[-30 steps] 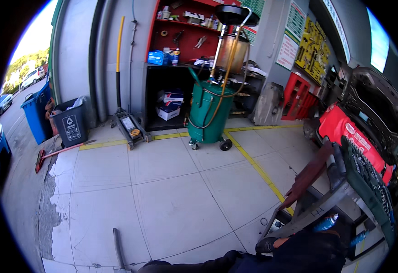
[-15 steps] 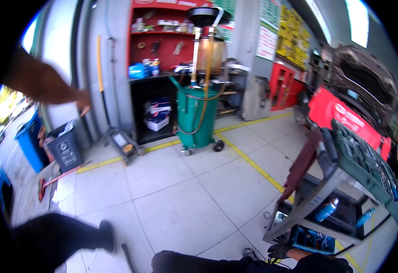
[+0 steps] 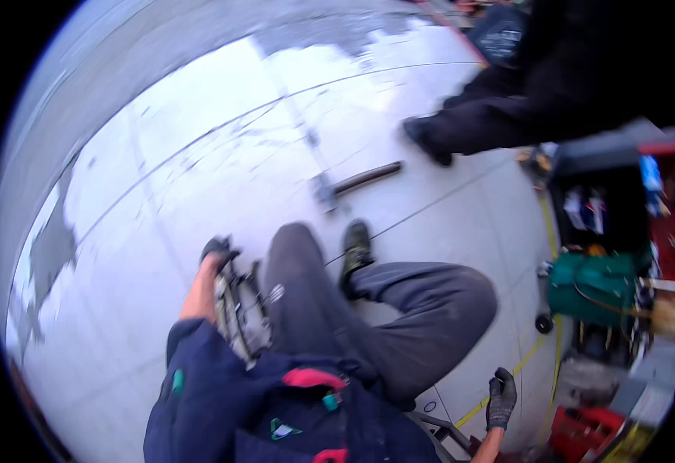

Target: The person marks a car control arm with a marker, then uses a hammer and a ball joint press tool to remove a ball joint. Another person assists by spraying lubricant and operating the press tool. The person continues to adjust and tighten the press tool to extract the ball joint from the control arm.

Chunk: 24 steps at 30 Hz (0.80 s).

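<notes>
My left hand [image 3: 218,251], in a dark glove, is at the upper end of a metal frame-like part [image 3: 233,305] beside my left leg. Blur hides how its fingers are set and whether they grip the part. Off to the lower right, my right hand [image 3: 501,399], in a grey glove, is held out over the floor. Its fingers are apart and slightly bent, with nothing seen in them. A hammer [image 3: 367,177] with a dark handle and metal head lies on the tiles beyond my bent knees.
Another person's dark-trousered leg [image 3: 492,116] stands at the far right, past the hammer. A green wheeled drum [image 3: 596,287] and a dark shelf unit [image 3: 623,170] are at the right. A wet patch [image 3: 55,247] marks the floor at left. Part of a grey cart frame [image 3: 439,430] shows low down.
My view has swung down and to the left, bringing my left hand, the metal part and the whole hammer into sight. My right hand no longer appears beside the blue tray and dark cables.
</notes>
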Each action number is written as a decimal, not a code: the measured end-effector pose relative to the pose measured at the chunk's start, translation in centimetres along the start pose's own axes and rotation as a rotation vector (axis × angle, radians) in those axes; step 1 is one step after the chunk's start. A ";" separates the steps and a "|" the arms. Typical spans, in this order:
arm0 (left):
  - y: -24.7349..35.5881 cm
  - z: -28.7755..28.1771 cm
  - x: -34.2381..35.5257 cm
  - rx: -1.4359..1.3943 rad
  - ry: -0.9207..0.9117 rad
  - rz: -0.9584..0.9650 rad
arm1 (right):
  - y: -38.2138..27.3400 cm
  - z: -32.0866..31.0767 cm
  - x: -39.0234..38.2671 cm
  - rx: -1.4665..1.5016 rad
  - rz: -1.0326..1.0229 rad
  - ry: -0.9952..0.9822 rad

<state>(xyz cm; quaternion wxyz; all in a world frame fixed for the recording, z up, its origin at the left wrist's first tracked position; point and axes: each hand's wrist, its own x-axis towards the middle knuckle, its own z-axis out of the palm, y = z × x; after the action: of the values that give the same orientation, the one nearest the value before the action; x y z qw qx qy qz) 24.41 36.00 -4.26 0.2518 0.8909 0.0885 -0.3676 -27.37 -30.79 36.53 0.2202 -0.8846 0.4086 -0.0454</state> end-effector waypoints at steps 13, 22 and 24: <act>-0.3 0.4 -8.3 -0.682 -0.232 -0.054 | 1.8 1.3 2.2 -0.051 0.217 -0.365; 2.0 -2.3 -9.3 -0.777 -0.399 -0.136 | 4.2 1.6 1.7 0.042 0.313 -0.452; 1.2 -2.0 -8.3 -0.667 -0.393 -0.136 | 4.8 1.4 1.8 -0.006 0.281 -0.480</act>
<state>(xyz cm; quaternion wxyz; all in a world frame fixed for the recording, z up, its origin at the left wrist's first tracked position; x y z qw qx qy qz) 20.12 36.21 3.18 0.5147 0.6647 0.2121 -0.4982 -29.20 -34.39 33.05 0.3121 -0.8053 0.4637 0.1977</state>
